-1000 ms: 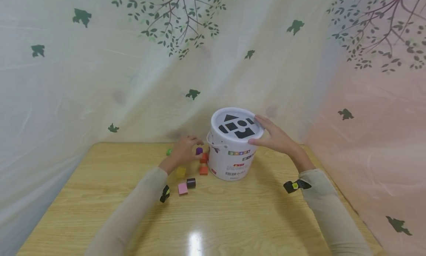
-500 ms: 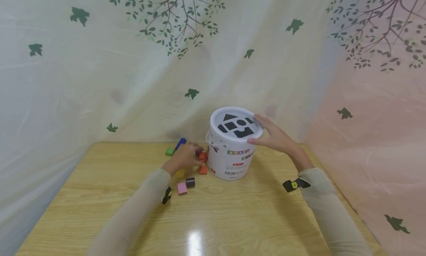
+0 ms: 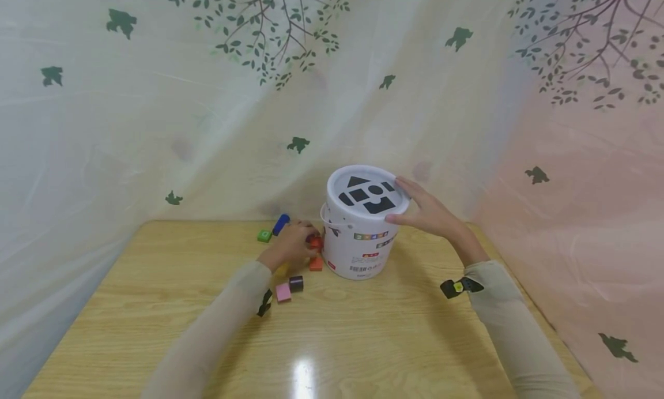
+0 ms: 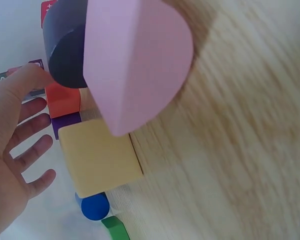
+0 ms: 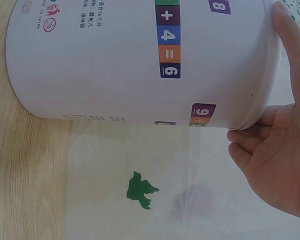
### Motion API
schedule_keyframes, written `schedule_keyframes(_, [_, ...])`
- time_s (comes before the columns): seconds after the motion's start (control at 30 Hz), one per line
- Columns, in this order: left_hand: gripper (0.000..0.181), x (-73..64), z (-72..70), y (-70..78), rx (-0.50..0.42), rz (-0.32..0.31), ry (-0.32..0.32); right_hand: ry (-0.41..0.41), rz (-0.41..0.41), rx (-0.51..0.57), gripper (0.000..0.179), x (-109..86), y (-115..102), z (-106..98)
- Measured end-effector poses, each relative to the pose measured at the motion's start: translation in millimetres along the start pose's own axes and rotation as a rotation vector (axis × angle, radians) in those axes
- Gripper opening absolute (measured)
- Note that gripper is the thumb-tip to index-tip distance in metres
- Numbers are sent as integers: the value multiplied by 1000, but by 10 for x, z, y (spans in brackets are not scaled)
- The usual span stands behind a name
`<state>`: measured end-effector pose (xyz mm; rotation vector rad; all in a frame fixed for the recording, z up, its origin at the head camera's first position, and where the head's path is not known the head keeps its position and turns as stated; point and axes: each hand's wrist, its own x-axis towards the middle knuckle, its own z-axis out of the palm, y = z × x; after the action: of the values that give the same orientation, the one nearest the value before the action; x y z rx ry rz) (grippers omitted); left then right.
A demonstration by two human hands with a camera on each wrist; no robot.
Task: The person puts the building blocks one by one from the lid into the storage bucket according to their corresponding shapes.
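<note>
Where the right hand [image 3: 427,211] meets the white bucket [image 3: 358,255], its thumb and fingers curl round the edge of the lid [image 3: 339,185], gripping it. The bucket stands upright on the tabletop [image 3: 389,330], a smooth, pale cylinder printed with coloured numbers; dark cut-outs pierce its round lid, among them a triangle, a circle and a notched rectangle.

Left of the bucket, the left hand [image 3: 291,242] reaches in among small solid blocks, its fingers parted and only slightly bent. They lie right beside an orange block [image 4: 64,102] and a purple block [image 4: 66,125]; whether they touch either cannot be told. A second orange piece [image 3: 316,264] lies near the bucket's base.

Closer to the person sit a dark cylinder [image 3: 296,283] and a pink block [image 3: 283,293] with one rounded side. A smooth, squarish yellow block [image 4: 100,157] shows near the left hand, and beyond that hand lie a glossy blue cylinder [image 3: 281,225] and a flat green block [image 3: 264,236]. Streaky wood grain runs across the tabletop.
</note>
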<state>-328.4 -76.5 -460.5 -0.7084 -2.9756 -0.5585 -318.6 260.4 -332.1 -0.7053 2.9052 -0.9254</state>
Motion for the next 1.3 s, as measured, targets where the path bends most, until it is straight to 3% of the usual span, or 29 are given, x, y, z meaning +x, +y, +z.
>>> schedule_keyframes(0.3, [34,39,10,31,58,48,33,3,-2,-4,104,1,4,3])
schedule_keyframes(0.67, [26,9,5,50,77,26,7,-6,-2,-15,105,6,12,13])
schedule_keyframes(1.03, [24,-83,-18,6,55,43,-4,-7,0,-15,106,5,19,-2])
schedule_keyframes(1.3, [37,-110,-3,-99,-44,-9,-14,-10,0,-16,106,12,22,-1])
